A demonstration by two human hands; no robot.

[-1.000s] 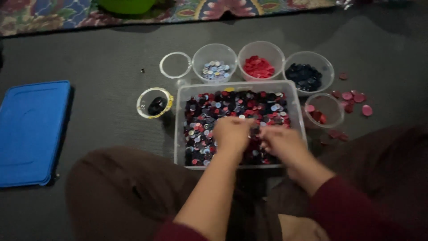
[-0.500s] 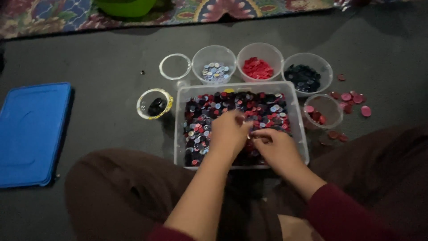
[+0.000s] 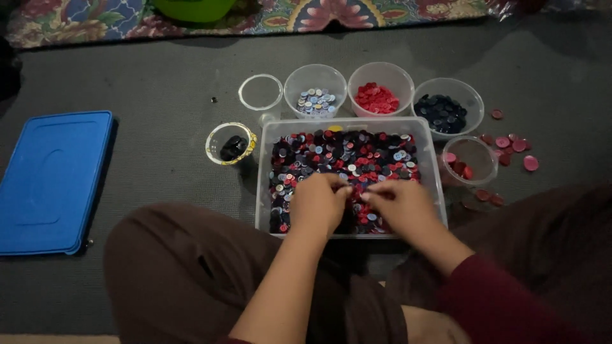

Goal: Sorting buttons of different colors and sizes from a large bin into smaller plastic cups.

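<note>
The left hand and the right hand both rest inside the clear rectangular plastic tub of mixed red, black, grey and blue buttons, which sits on the dark grey floor mat just in front of the person's crossed legs. The fingertips of the 2 hands meet over the near middle of the pile, fingers curled narrow and pinched together; whether either hand actually grips a button there I cannot tell, as the knuckles hide the tips.

Beyond the tub stand 3 round clear cups: one with pale grey-blue buttons, one with red buttons, one with dark navy buttons. A smaller clear cup with a few red-pink buttons touches the tub's right side, with loose pink buttons scattered on the mat beside it. A yellow-rimmed cup holding something black and an empty clear ring lie to the left, and a flat blue plastic lid lies well apart.

To pick cleanly here, I judge it best to spread the pile thin with one hand, pinch a single button by its edge, and check its colour in this dim light before lifting clear of the tub wall.
</note>
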